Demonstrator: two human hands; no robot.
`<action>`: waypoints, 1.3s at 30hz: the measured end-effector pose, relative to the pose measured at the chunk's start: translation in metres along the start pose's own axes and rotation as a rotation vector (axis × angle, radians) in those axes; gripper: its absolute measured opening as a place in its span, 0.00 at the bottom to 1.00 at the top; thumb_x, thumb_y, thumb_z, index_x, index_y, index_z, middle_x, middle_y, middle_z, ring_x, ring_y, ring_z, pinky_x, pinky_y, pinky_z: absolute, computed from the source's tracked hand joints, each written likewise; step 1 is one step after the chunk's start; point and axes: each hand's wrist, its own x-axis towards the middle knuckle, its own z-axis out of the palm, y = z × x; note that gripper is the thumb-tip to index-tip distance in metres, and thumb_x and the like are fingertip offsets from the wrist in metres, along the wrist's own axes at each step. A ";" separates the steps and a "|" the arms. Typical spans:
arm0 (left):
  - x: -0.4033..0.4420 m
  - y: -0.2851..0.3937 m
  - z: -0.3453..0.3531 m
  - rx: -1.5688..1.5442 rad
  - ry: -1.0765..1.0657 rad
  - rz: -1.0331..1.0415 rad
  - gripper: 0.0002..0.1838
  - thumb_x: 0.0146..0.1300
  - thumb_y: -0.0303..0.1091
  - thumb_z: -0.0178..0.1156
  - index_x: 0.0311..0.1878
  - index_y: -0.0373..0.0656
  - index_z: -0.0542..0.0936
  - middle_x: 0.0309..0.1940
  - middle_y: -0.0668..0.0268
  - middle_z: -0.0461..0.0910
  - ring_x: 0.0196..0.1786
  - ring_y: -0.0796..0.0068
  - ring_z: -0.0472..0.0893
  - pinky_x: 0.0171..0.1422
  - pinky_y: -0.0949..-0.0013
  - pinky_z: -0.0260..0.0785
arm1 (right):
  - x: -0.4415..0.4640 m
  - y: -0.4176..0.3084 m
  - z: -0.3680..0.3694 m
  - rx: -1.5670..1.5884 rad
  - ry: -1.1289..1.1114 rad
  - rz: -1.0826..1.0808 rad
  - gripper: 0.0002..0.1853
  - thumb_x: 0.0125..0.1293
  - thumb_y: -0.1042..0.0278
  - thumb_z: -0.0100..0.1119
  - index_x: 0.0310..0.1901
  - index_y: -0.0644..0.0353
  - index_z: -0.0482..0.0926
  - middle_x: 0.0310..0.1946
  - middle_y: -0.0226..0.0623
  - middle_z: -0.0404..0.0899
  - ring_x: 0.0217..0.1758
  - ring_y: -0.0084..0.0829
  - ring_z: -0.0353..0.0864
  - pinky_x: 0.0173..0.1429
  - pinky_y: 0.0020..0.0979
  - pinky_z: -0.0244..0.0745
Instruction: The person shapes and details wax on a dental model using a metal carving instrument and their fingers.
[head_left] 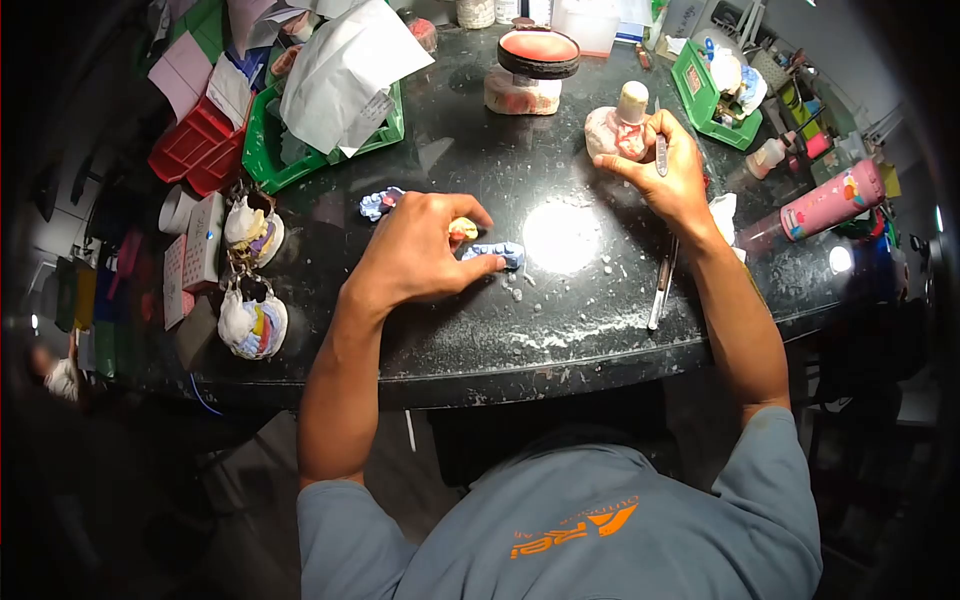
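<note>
My left hand (415, 245) is low over the bench, fingers curved and apart, its thumb on a blue dental impression piece (497, 252). A small yellow piece (462, 230) shows between thumb and index finger. Another blue impression piece (378, 204) lies beyond the knuckles. In my right hand (672, 175) is a slim metal carving tool (661, 155), pointing away from me. That hand's thumb and fingers are beside a pinkish plaster dental model (612, 138), where a pale round-topped cylinder (632, 103) stands; whether they grip the model I cannot tell.
Plaster casts on articulators (255, 320) stand at the left. Behind them are red (200, 135) and green bins (262, 150). A round dish of pink material (540, 46) is at the back. Metal tools (660, 290) and a pink bottle (832, 200) lie at right; white crumbs dot the bench (450, 345).
</note>
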 end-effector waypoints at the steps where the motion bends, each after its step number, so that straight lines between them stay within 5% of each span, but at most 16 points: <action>1: 0.000 -0.001 0.000 -0.006 -0.013 -0.001 0.16 0.54 0.35 0.81 0.42 0.37 0.90 0.22 0.65 0.82 0.25 0.81 0.77 0.30 0.71 0.68 | -0.002 0.000 0.004 0.004 0.010 -0.005 0.30 0.46 0.61 0.92 0.37 0.56 0.73 0.45 0.38 0.89 0.47 0.24 0.85 0.55 0.33 0.82; 4: 0.002 -0.006 0.007 -0.038 -0.027 0.005 0.12 0.55 0.33 0.80 0.37 0.36 0.90 0.21 0.62 0.84 0.23 0.79 0.78 0.30 0.70 0.69 | -0.003 0.004 0.008 -0.006 0.038 -0.029 0.29 0.47 0.61 0.92 0.38 0.58 0.74 0.52 0.44 0.90 0.52 0.29 0.88 0.59 0.36 0.83; 11: 0.007 -0.006 0.018 0.151 0.297 -0.092 0.11 0.57 0.34 0.80 0.37 0.37 0.90 0.20 0.58 0.83 0.22 0.70 0.82 0.30 0.66 0.71 | -0.003 -0.002 0.005 -0.034 0.005 -0.091 0.31 0.48 0.59 0.92 0.37 0.58 0.72 0.51 0.43 0.89 0.52 0.29 0.86 0.59 0.36 0.82; 13: 0.006 -0.007 0.021 0.180 0.353 -0.044 0.14 0.56 0.36 0.80 0.40 0.39 0.89 0.20 0.58 0.83 0.23 0.67 0.83 0.31 0.64 0.72 | -0.005 -0.010 0.003 -0.035 0.024 -0.054 0.32 0.47 0.57 0.93 0.37 0.58 0.71 0.50 0.41 0.89 0.52 0.29 0.86 0.59 0.34 0.81; 14: 0.006 -0.005 0.022 0.191 0.382 -0.027 0.15 0.56 0.37 0.81 0.42 0.39 0.89 0.20 0.59 0.83 0.22 0.67 0.82 0.31 0.63 0.72 | -0.002 -0.008 0.002 -0.073 0.135 -0.257 0.34 0.46 0.56 0.94 0.36 0.60 0.69 0.50 0.41 0.89 0.53 0.28 0.86 0.58 0.32 0.81; 16: 0.005 0.000 0.022 0.172 0.387 -0.035 0.19 0.56 0.35 0.81 0.47 0.40 0.86 0.18 0.64 0.79 0.21 0.71 0.79 0.29 0.65 0.70 | -0.003 -0.012 -0.005 -0.092 0.238 -0.300 0.31 0.51 0.59 0.91 0.34 0.60 0.69 0.49 0.42 0.88 0.55 0.31 0.85 0.58 0.33 0.80; 20: 0.003 0.013 0.035 -0.038 0.384 -0.088 0.21 0.57 0.30 0.78 0.51 0.39 0.80 0.21 0.67 0.77 0.20 0.77 0.75 0.27 0.69 0.68 | -0.019 -0.030 -0.009 0.171 0.332 -0.507 0.08 0.76 0.75 0.64 0.38 0.65 0.77 0.43 0.45 0.87 0.55 0.37 0.84 0.64 0.40 0.75; 23: -0.001 0.017 0.049 -0.120 0.352 -0.046 0.21 0.57 0.28 0.77 0.52 0.39 0.79 0.25 0.66 0.79 0.23 0.75 0.78 0.30 0.69 0.71 | -0.029 -0.039 -0.009 0.414 0.059 -0.661 0.18 0.86 0.57 0.50 0.43 0.65 0.79 0.37 0.48 0.88 0.51 0.43 0.84 0.63 0.46 0.75; 25: -0.003 0.024 0.050 -0.163 0.317 -0.077 0.21 0.57 0.27 0.77 0.51 0.39 0.79 0.27 0.65 0.80 0.25 0.75 0.79 0.31 0.69 0.72 | -0.038 -0.034 0.005 0.429 -0.033 -0.680 0.23 0.88 0.51 0.44 0.54 0.67 0.77 0.41 0.52 0.89 0.49 0.44 0.87 0.59 0.44 0.79; 29: -0.004 0.023 0.057 -0.178 0.375 0.035 0.20 0.56 0.24 0.76 0.50 0.38 0.79 0.30 0.63 0.81 0.27 0.74 0.80 0.32 0.70 0.73 | -0.066 -0.052 0.020 0.529 -0.243 -0.335 0.23 0.85 0.58 0.50 0.67 0.70 0.65 0.51 0.58 0.86 0.55 0.41 0.90 0.56 0.33 0.81; 31: -0.003 0.027 0.052 -0.237 0.358 -0.002 0.16 0.57 0.23 0.75 0.47 0.38 0.81 0.32 0.65 0.82 0.28 0.80 0.79 0.31 0.74 0.70 | -0.072 -0.057 0.019 0.588 -0.315 -0.162 0.20 0.82 0.63 0.50 0.66 0.68 0.65 0.52 0.56 0.87 0.55 0.37 0.90 0.56 0.32 0.80; 39: -0.002 0.020 0.036 -0.399 0.381 -0.049 0.06 0.63 0.22 0.75 0.39 0.37 0.85 0.30 0.71 0.83 0.28 0.91 0.75 0.31 0.81 0.65 | -0.072 -0.060 0.017 0.767 -0.450 0.113 0.20 0.82 0.59 0.50 0.65 0.66 0.65 0.50 0.58 0.89 0.51 0.40 0.91 0.61 0.40 0.82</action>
